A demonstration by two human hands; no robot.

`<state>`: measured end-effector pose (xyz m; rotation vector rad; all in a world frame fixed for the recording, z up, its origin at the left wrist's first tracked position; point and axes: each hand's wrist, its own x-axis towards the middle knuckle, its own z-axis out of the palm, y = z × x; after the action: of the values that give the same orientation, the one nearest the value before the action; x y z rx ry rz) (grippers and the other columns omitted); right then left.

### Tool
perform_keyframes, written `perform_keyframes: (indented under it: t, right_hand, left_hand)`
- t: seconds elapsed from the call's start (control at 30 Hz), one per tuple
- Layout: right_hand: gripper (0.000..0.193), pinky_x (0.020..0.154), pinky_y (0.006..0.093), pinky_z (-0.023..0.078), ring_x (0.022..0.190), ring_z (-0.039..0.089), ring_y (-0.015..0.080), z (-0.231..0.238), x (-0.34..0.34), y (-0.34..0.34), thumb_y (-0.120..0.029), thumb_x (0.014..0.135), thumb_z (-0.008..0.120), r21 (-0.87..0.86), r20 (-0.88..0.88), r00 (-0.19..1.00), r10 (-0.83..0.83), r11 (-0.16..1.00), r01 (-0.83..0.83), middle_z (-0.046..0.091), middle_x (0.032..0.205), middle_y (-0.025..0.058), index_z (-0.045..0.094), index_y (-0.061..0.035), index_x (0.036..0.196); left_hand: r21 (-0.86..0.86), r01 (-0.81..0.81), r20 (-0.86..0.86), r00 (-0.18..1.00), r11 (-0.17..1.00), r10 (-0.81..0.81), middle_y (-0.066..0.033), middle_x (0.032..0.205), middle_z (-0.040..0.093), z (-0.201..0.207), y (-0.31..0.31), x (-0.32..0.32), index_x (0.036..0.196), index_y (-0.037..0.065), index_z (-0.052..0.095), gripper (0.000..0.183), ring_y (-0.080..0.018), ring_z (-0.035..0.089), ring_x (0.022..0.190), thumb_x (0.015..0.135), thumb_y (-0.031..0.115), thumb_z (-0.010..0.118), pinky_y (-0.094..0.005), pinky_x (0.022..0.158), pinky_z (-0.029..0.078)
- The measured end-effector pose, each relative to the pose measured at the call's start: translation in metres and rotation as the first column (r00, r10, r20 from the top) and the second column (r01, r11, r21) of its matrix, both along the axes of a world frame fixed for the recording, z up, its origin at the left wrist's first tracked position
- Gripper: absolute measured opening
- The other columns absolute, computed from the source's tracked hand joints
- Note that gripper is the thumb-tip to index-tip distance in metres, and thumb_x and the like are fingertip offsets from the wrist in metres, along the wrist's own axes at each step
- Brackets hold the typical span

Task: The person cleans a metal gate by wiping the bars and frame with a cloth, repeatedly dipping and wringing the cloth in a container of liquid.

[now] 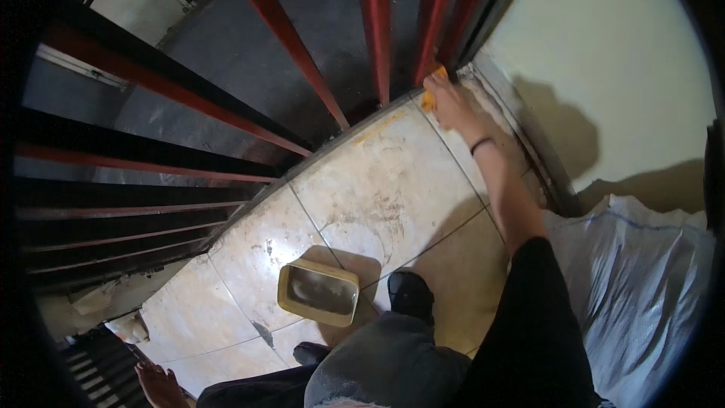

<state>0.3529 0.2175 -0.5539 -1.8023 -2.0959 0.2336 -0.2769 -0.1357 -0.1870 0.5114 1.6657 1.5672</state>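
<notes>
At the far right corner of the tiled floor, my right hand [453, 107] grips a small orange sponge or cloth [430, 91]; which of the two I cannot tell. It presses this against the base of the red railing bars [375, 23], beside the wall. My left hand [158, 387] is low at the left edge, fingers apart and holding nothing. Between my feet and the railing stands a yellowish rectangular tub [284, 287] with cloudy water inside.
Pale floor tiles [385, 181] carry brown dirt smears and wet patches. A cream wall [627, 68] rises on the right, with a white woven sack [642, 279] leaning by it. My dark shoe [411, 295] is close to the tub. Dark grey floor [302, 23] shows beyond the bars.
</notes>
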Motion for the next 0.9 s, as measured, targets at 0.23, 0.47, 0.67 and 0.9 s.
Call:
perform_keyframes:
  t: [0.23,0.47,0.67,0.9]
  right_hand:
    - [0.038,0.107,0.0423,0.047,0.126,0.056,0.0393,-0.007,-0.029,-0.020,0.002,0.086,0.055,0.139,-0.231,0.953,-0.195,0.963,0.231,0.062,0.127,0.0228,0.058,0.0049,0.124]
    - [0.066,0.113,0.0346,0.041,0.133,0.054,0.0291,0.049,-0.085,-0.061,0.009,0.085,0.050,-0.459,-0.821,-0.376,-0.430,0.888,-0.012,0.054,0.147,0.0155,0.041,0.0021,0.150]
    - [0.069,0.121,0.0372,0.033,0.148,0.035,0.0324,0.006,-0.076,-0.030,0.014,0.081,0.053,0.034,-0.060,0.996,0.067,0.997,-0.065,0.043,0.153,0.0240,0.044,0.0003,0.148]
    - [0.051,0.113,0.0428,0.041,0.136,0.045,0.0375,0.028,-0.078,-0.001,0.008,0.085,0.054,-0.121,0.125,0.983,0.132,0.986,-0.117,0.050,0.143,0.0198,0.053,-0.0011,0.136]
  left_hand:
    - [0.015,0.098,0.011,0.995,0.995,-0.099,-0.0029,0.127,0.062,-0.012,-0.017,-0.046,0.130,0.012,0.057,0.031,-0.0188,0.058,0.106,0.107,0.030,0.048,-0.0415,0.098,0.041]
    - [0.006,0.009,-0.030,1.000,1.000,-0.009,-0.0065,0.120,0.063,-0.003,-0.035,-0.023,0.146,0.011,0.048,0.043,-0.0218,0.060,0.105,0.106,0.028,0.052,-0.0435,0.100,0.043]
    - [-0.002,0.043,0.025,0.999,0.999,-0.042,-0.0060,0.119,0.063,-0.011,-0.019,-0.026,0.139,0.012,0.053,0.038,-0.0217,0.060,0.103,0.106,0.029,0.054,-0.0436,0.099,0.043]
    - [0.024,0.041,0.010,0.999,0.999,-0.041,-0.0091,0.116,0.065,-0.005,-0.005,-0.012,0.121,0.007,0.061,0.028,-0.0237,0.060,0.101,0.105,0.028,0.053,-0.0446,0.097,0.043]
